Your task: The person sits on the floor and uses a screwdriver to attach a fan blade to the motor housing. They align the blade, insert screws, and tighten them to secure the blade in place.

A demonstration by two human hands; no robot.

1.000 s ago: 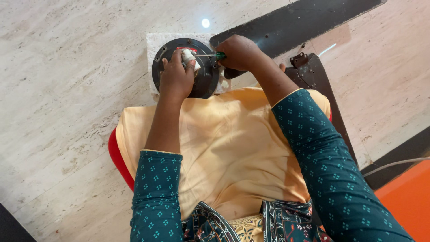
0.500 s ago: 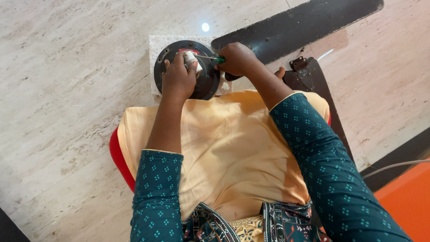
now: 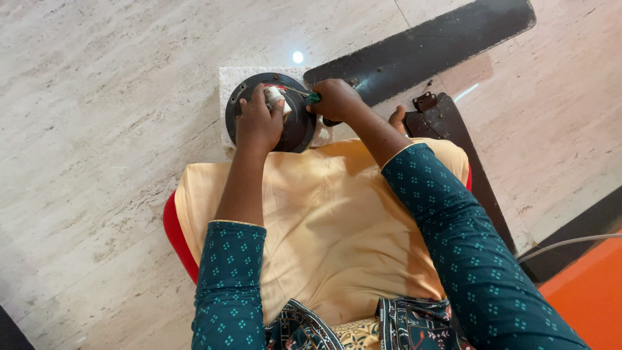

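A round dark fan motor housing (image 3: 298, 123) lies on a white cloth (image 3: 228, 81) on the floor in front of my knees. My left hand (image 3: 257, 123) rests on top of it, fingers closed around a small white part (image 3: 276, 95) at its centre. My right hand (image 3: 335, 99) grips a green-handled screwdriver (image 3: 313, 97), its thin shaft pointing left at the white part. My two hands are close together over the housing.
A dark fan blade (image 3: 427, 48) stretches away to the upper right, and a second blade (image 3: 463, 149) with a metal bracket lies by my right knee. Pale stone floor (image 3: 103, 129) surrounds them. A white cable (image 3: 570, 243) and an orange surface (image 3: 593, 291) sit at lower right.
The view has shifted slightly, so housing and hands appear a little lower in frame. Both hands keep the same grips on the white part and the screwdriver.
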